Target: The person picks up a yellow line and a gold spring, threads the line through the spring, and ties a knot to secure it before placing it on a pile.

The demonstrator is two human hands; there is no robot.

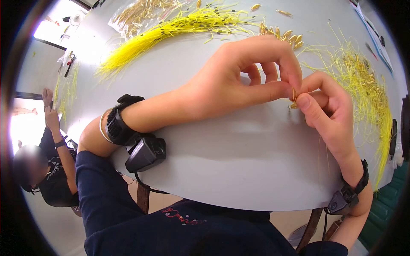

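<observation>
My left hand (256,79) is closed in a pinch, thumb against forefinger, on a thin yellow line (294,91). Right beside it, my right hand (329,109) also pinches, its fingertips nearly touching the left ones. A small gold-coloured metal piece (293,105) shows at the tip of my right thumb, partly hidden by the fingers. Faint strands of line hang below my right hand. Both hands are above the grey-white table (239,162).
A bundle of yellow lines with black sleeves (171,32) lies at the back, near a bag of gold pieces (141,15). Loose gold coil pieces (282,35) sit beyond my hands. Tangled yellow lines with gold pieces (363,81) lie right. Another person (53,170) works at left.
</observation>
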